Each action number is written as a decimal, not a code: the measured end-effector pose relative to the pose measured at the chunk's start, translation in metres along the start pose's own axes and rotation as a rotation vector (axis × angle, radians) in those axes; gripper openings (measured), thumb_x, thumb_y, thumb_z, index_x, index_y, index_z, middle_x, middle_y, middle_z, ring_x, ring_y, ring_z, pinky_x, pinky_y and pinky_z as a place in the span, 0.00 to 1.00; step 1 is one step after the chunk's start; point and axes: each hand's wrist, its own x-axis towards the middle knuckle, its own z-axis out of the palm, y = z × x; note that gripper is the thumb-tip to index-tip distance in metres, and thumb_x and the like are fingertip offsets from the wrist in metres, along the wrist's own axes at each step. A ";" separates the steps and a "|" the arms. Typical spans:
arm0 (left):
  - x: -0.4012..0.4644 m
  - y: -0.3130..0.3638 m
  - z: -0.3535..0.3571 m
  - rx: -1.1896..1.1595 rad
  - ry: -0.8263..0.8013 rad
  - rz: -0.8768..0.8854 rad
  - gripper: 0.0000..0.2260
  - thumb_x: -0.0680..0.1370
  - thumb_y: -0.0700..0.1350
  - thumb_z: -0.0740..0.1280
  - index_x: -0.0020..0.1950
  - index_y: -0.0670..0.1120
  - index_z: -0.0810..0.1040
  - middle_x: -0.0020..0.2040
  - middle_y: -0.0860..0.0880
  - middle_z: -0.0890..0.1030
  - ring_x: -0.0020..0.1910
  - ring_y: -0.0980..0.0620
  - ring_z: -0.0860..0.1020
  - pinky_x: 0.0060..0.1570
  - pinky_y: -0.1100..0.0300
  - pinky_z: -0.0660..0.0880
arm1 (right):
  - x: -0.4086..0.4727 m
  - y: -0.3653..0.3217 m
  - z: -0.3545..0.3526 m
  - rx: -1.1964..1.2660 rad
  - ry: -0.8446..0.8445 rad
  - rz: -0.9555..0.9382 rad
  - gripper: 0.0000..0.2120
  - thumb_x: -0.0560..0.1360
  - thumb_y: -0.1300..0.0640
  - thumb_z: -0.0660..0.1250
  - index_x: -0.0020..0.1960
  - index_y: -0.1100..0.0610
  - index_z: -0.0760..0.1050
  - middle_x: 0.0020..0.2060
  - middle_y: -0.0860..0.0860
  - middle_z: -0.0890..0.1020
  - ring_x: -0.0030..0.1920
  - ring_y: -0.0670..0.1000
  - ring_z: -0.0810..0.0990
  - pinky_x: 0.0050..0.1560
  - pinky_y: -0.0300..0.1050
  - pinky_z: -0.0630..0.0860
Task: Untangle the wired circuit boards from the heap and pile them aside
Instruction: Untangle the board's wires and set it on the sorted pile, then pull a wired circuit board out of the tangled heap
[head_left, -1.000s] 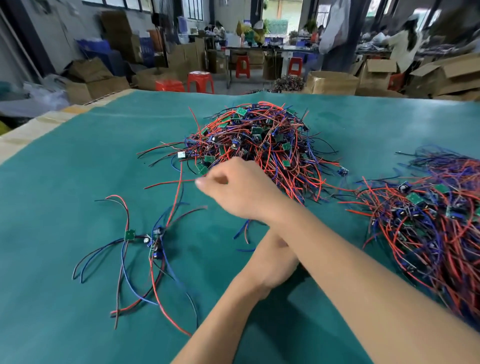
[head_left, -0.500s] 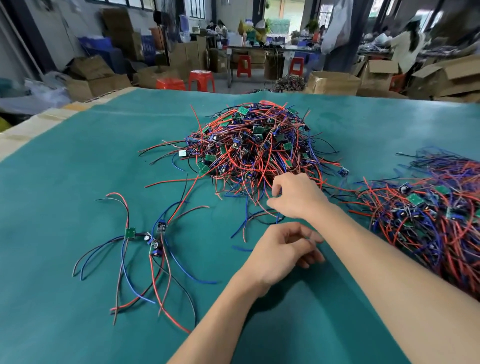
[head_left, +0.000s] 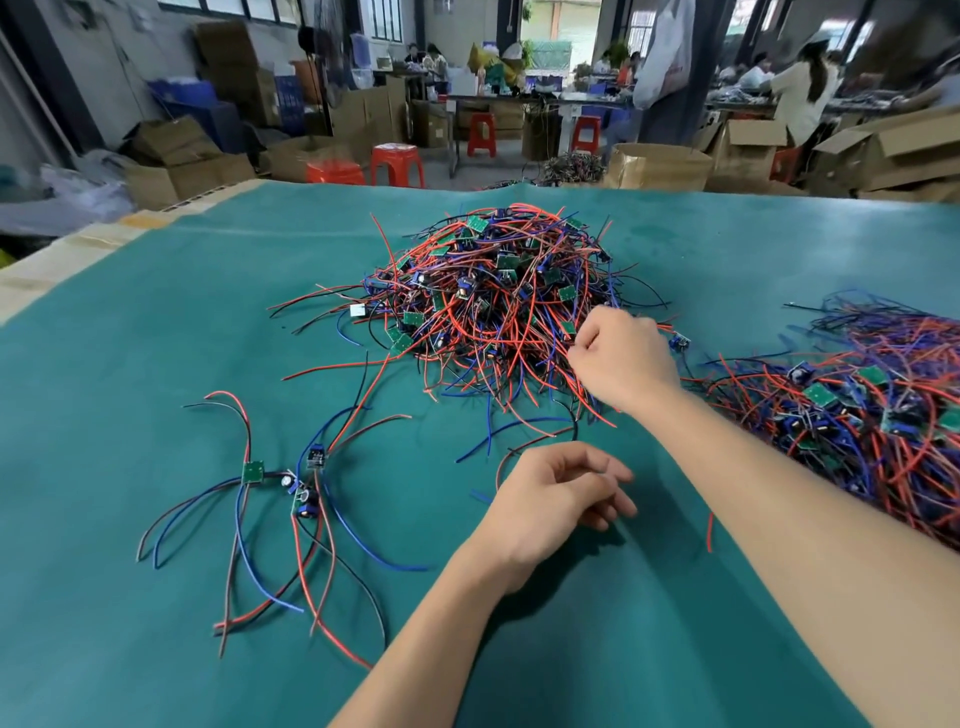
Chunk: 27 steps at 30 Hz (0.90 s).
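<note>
Green counter (head_left: 156, 364) carries the big heap (head_left: 498, 306) of wired boards at centre, a second pile (head_left: 857, 415) at right, and a few separated boards (head_left: 291, 488) at left. Right hand (head_left: 621, 361), fingers curled, pinches wires at the heap's near-right edge. Left hand (head_left: 556, 499) hovers just before the heap, loosely curled, holding nothing.

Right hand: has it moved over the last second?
Yes. The right hand left the heap's near-left edge, above the sorted boards, and crossed to the heap's near-right edge, where its curled fingers now reach into the wires.
</note>
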 end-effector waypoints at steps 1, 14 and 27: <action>0.000 0.000 0.000 -0.004 -0.003 -0.001 0.08 0.79 0.33 0.62 0.51 0.39 0.80 0.40 0.43 0.83 0.36 0.52 0.75 0.38 0.65 0.75 | 0.008 0.000 -0.001 0.013 0.036 0.012 0.07 0.76 0.54 0.65 0.53 0.49 0.78 0.54 0.56 0.83 0.58 0.63 0.79 0.54 0.52 0.76; 0.003 -0.002 -0.003 -0.030 -0.015 -0.020 0.07 0.80 0.33 0.61 0.53 0.37 0.79 0.41 0.42 0.82 0.36 0.53 0.76 0.39 0.65 0.75 | 0.030 0.008 0.002 0.044 -0.083 -0.086 0.14 0.71 0.59 0.78 0.49 0.45 0.77 0.50 0.53 0.82 0.54 0.60 0.80 0.54 0.51 0.78; 0.005 -0.004 0.000 -0.073 0.132 0.006 0.10 0.84 0.39 0.60 0.53 0.35 0.78 0.42 0.43 0.81 0.34 0.53 0.78 0.38 0.63 0.76 | -0.116 0.056 -0.010 1.153 -0.217 0.092 0.13 0.74 0.68 0.69 0.43 0.53 0.89 0.47 0.55 0.88 0.46 0.49 0.82 0.39 0.41 0.74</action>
